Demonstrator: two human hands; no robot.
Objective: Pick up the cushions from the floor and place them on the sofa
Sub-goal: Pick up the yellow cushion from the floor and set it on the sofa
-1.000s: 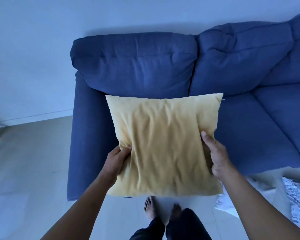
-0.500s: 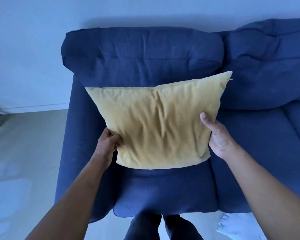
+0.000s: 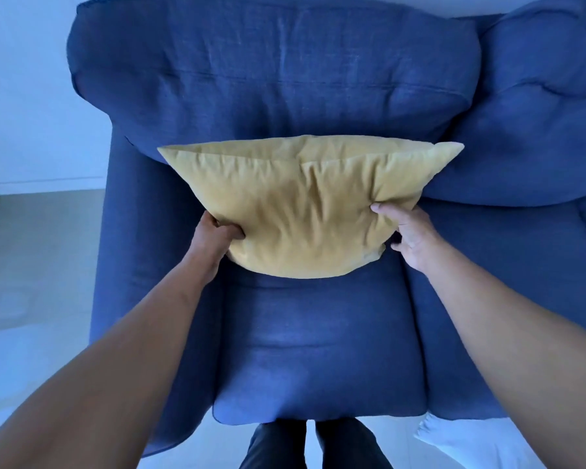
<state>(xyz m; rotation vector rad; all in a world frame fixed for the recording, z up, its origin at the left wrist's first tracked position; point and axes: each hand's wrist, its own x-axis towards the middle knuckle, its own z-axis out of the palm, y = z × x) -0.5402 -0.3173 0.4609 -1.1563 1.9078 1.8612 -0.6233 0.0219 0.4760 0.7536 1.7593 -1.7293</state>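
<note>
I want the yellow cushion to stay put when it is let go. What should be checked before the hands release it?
1. Cushion over the seat, not the floor: ok; the yellow cushion is above the sofa's seat cushion.
2. Top edge against the back cushion: ok, it appears to lean there.
3. Bottom edge resting on the seat: cannot tell.
4. Both hands holding: ok; left hand and right hand pinch the lower corners.
5. Seat in front free of objects: ok.
6. Other cushions left on the floor: cannot tell; only a white item shows at the sofa's right foot.
</note>
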